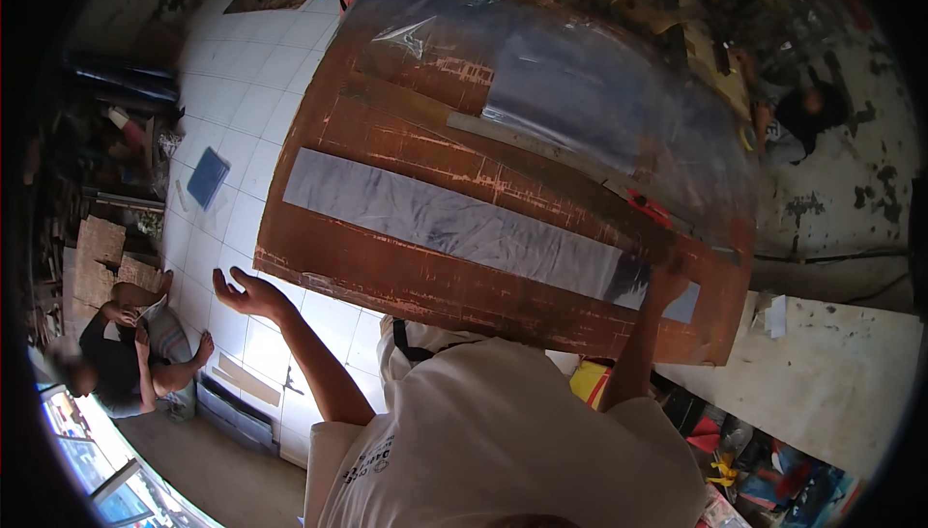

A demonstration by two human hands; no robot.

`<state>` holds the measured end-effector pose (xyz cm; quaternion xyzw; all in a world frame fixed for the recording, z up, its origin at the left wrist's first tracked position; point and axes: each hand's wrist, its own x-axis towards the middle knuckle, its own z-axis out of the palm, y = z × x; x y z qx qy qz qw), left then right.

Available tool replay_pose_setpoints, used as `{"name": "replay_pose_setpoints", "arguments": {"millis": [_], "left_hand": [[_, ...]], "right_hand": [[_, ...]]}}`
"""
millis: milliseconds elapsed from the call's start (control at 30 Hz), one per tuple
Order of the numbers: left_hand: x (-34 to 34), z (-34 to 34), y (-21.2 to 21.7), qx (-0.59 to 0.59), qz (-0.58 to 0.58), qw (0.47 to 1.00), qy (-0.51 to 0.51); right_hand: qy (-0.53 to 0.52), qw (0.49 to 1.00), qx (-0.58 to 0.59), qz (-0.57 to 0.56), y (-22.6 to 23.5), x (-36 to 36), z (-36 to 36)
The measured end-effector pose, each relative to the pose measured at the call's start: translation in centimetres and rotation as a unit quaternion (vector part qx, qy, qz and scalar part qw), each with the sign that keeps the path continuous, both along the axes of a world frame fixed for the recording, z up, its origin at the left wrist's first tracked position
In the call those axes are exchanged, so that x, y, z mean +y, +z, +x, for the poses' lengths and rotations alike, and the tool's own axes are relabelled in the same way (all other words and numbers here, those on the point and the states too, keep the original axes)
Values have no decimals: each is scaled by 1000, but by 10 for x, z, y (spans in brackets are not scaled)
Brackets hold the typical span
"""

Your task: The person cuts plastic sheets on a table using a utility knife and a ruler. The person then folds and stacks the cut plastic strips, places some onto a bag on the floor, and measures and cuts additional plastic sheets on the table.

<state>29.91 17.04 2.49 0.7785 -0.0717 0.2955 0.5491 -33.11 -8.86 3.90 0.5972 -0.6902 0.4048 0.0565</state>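
The person's pale, soft-looking cloth shirt [503, 422] fills the foreground. The left hand [249, 294] is raised just off the near-left corner of the worktable [377, 272], its fingers spread loosely and slightly curled, with nothing in it. The right hand [667, 286] is over the table near its near-right corner, on the right end of a long strip of plastic film [435, 219]; its fingers are blurred, so I cannot tell whether they pinch the film or only press on it.

That strip is a narrow, straight-sided band of grey, translucent material, finely wrinkled along the middle. It lies flat, roughly following the near edge, from close to the left edge almost to the right one. Around it the tabletop is reddish brown, scuffed and scored with paler scratches, its near edge frayed.

Beyond the strip, towards the right edge, lies a small red tool [649, 207], its exact kind unclear. A long, thin, flat straightedge [527, 146] slants across the table's middle. Past it, broad bluish-grey plastic sheeting [580, 93] covers much of the far half, smooth in the centre, with a glossy, crinkled clear film [416, 35] towards the far-left corner.
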Motion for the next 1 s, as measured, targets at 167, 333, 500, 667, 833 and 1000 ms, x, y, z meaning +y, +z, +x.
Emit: {"name": "replay_pose_setpoints", "arguments": {"millis": [167,333,500,667,833,1000], "left_hand": [[-133,32,6,57,72,957,-276],[-213,45,-23,153,355,904,-181],[-235,25,-22,143,490,853,-109],[-233,25,-18,156,503,844,-97],[-237,23,-16,149,510,842,-98],[-238,31,-30,127,530,835,-80]], "right_hand": [[-305,917,-16,258,-41,-14,-144],[-417,836,-29,356,-42,-33,-143],[-448,836,11,316,-56,-25,-148],[-458,824,31,331,-53,-31,-140],[-481,816,62,315,-47,-32,-134],[-487,827,96,264,-47,-32,-130]]}}
